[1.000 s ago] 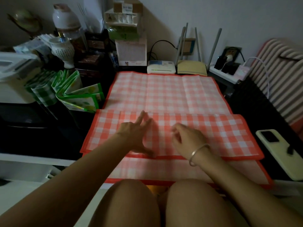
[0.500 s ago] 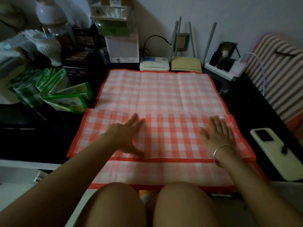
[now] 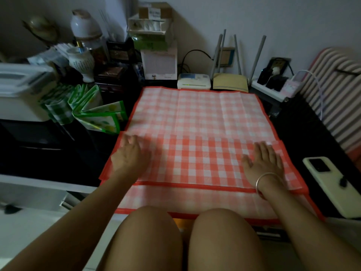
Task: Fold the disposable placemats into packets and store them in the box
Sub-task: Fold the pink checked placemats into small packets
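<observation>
A red-and-white checked placemat (image 3: 199, 116) lies spread on the dark table in front of me. A brighter folded band (image 3: 195, 159) of it crosses the near half. My left hand (image 3: 129, 155) lies flat on the band's left end, blurred with motion. My right hand (image 3: 263, 163), with a bangle on the wrist, presses flat on the band's right end. Green folded placemat packets (image 3: 91, 112) stand fanned out to the left of the mat. I cannot tell which item is the storage box.
A pale phone (image 3: 330, 184) lies at the right of the mat. A white appliance (image 3: 21, 92) sits far left. Jars, small boxes, a router (image 3: 230, 83) and a power strip (image 3: 273, 89) crowd the back edge. A striped cushion (image 3: 340, 94) leans at the right. My knees are below the mat.
Both hands slid outward along the folded band from its middle: the left hand to the left end, the right hand to the right end, smoothing it flat.
</observation>
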Action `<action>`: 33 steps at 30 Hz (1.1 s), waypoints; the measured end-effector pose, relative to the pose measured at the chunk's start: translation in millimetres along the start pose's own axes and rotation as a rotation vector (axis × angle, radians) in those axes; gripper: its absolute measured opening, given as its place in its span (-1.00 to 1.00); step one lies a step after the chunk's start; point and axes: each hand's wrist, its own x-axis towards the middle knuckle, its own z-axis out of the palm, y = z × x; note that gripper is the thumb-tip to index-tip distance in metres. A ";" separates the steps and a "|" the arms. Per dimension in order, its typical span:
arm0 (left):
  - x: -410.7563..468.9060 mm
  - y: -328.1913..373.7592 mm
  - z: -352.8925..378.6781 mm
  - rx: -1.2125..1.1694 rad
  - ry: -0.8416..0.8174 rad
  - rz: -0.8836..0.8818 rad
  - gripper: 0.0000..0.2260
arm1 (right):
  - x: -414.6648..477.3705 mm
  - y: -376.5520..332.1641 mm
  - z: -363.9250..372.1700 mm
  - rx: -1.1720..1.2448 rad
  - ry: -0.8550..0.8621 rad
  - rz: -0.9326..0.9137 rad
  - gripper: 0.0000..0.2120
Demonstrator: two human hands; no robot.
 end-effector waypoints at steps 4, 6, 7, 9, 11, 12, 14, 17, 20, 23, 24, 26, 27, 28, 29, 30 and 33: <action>-34.9 -4.3 7.5 -0.131 0.153 0.628 -0.72 | -0.5 -1.5 0.0 0.002 -0.006 -0.001 -0.35; -50.2 -10.6 11.1 -0.266 0.085 0.801 -0.78 | 0.2 0.0 0.8 0.014 0.001 -0.003 -0.34; -55.3 -14.1 11.5 -0.314 0.068 0.819 -0.79 | 2.2 1.0 0.0 0.029 0.000 -0.004 -0.34; -59.6 -19.7 12.7 -0.293 0.064 0.855 -0.73 | 8.7 3.9 -6.4 0.110 -0.038 -0.012 -0.31; -59.6 -23.9 15.0 -0.198 0.070 0.912 -0.67 | 15.6 7.6 -16.8 0.264 -0.100 -0.028 -0.25; -59.1 -24.7 15.3 -0.164 0.066 0.937 -0.67 | 16.5 9.0 -22.9 0.336 -0.118 -0.029 -0.23; -60.2 -25.6 15.6 -0.139 0.083 0.990 -0.68 | 10.5 7.3 -32.7 0.311 -0.065 -0.058 -0.25; -60.2 -26.0 14.7 -0.125 0.135 1.062 -0.72 | -22.1 -13.8 -39.7 0.137 0.106 -0.273 -0.40; -59.3 -25.1 14.8 -0.077 0.156 1.110 -0.73 | -61.0 -43.0 -38.0 0.204 0.034 -0.581 -0.58; -58.4 -22.8 11.4 -0.089 0.145 1.101 -0.73 | -80.4 -54.6 -21.3 0.058 -0.069 -0.760 -0.32; -57.2 -22.2 9.7 -0.127 0.135 1.081 -0.75 | -81.5 -53.7 -15.7 0.000 -0.076 -0.775 -0.30; -53.2 -20.4 4.3 -0.178 0.106 1.036 -0.79 | -82.5 -53.2 -13.5 -0.055 -0.060 -0.772 -0.38; -51.3 -18.1 1.1 -0.167 0.102 1.014 -0.79 | -83.3 -52.4 -14.8 -0.071 -0.051 -0.778 -0.47; -48.8 -15.4 -1.1 -0.140 0.109 0.998 -0.77 | -83.1 -51.7 -16.1 -0.078 -0.022 -0.792 -0.56; -46.4 -10.8 -3.6 -0.112 0.119 0.989 -0.72 | -83.4 -50.8 -18.6 -0.078 0.006 -0.802 -0.62; -43.7 -5.2 -7.0 -0.084 0.111 0.974 -0.67 | -83.5 -51.9 -22.2 -0.069 0.052 -0.815 -0.65; -31.4 13.6 -18.6 0.055 -0.037 0.877 -0.72 | -78.1 -60.7 -45.4 -0.022 0.059 -0.781 -0.67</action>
